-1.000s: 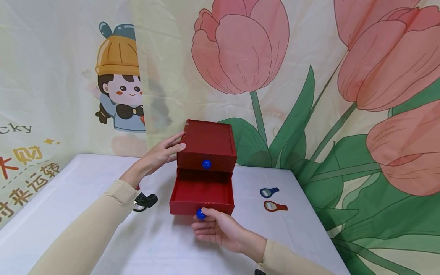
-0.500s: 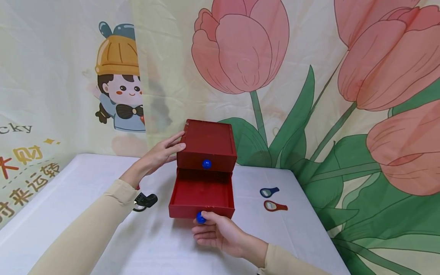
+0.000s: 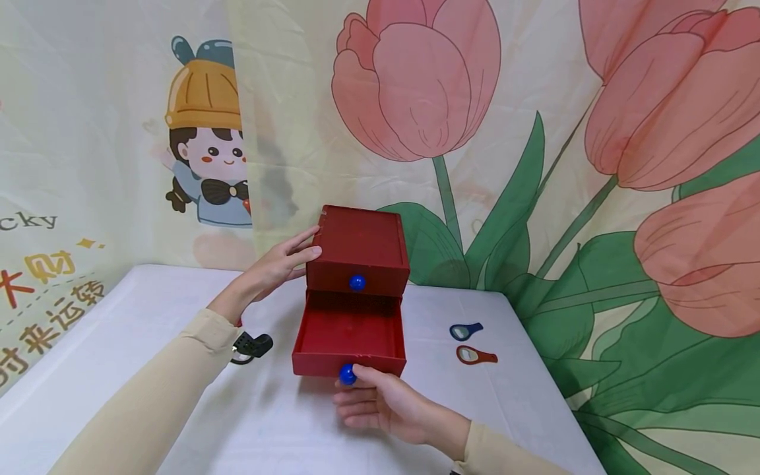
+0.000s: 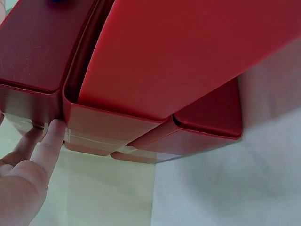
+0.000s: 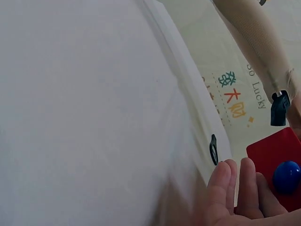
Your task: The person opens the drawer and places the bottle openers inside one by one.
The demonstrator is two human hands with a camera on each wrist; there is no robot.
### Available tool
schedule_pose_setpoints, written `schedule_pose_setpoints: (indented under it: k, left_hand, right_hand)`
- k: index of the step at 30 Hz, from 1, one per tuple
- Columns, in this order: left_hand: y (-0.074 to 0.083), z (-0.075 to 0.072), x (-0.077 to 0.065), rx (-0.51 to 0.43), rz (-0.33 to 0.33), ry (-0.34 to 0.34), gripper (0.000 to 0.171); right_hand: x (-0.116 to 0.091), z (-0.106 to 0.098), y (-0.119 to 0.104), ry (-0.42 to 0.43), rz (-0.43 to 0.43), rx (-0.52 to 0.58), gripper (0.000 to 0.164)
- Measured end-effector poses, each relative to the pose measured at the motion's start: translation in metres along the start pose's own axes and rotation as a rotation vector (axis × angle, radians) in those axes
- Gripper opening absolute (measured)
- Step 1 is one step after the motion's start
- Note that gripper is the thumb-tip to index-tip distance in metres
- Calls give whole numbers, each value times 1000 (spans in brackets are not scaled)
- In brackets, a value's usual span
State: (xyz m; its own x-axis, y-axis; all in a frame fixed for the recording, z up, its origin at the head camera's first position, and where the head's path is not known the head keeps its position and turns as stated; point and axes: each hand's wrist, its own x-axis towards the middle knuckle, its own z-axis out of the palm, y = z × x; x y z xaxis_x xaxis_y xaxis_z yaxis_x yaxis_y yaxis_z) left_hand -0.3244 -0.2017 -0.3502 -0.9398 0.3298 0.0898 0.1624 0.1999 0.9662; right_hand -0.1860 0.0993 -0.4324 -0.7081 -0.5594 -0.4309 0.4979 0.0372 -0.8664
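Note:
A dark red drawer cabinet (image 3: 359, 241) stands on the white table, with a blue knob on its upper front. Below that front, a red drawer (image 3: 349, 330) is pulled out with nothing lying in it. My left hand (image 3: 276, 267) rests against the cabinet's upper left side; the left wrist view shows fingertips (image 4: 55, 128) on that side wall. At the drawer's front, my right hand (image 3: 394, 406) pinches the round blue drawer knob (image 3: 347, 375), thumb on top and index finger below. Its other fingers extend loosely. In the right wrist view the drawer front (image 5: 265, 148) shows behind these fingers.
A blue paddle-shaped piece (image 3: 466, 331) and a red one (image 3: 476, 355), each with an oval window, lie right of the cabinet. A black ring-ended item (image 5: 214, 149) lies left, partly behind the left sleeve. A printed cloth (image 3: 427, 92) hangs behind the table (image 3: 255, 422).
The drawer has slid slightly farther out towards me, my right hand moving with it, then shifting slightly right at the knob. My left hand has stayed on the cabinet's side.

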Motion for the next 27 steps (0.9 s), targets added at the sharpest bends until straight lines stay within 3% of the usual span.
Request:
schedule_pose_setpoints:
  k: [6, 11, 17, 22, 27]
  left_hand:
    - [1, 1, -1, 13, -4, 3, 88]
    - [0, 1, 0, 5, -2, -1, 86]
    - [0, 0, 0, 5, 2, -6, 84]
    - [0, -1, 1, -11, 1, -11, 83]
    - [1, 0, 1, -18, -3, -10, 83]
  right_hand:
    - [-9, -21, 0, -35, 50, -75, 62]
    - [-21, -46, 0, -42, 51, -216, 57]
    - [-39, -82, -3, 11, -30, -540, 46]
    - [-55, -114, -15, 56, -113, -727, 41]
    - [-68, -150, -32, 84, -294, -1087, 41]
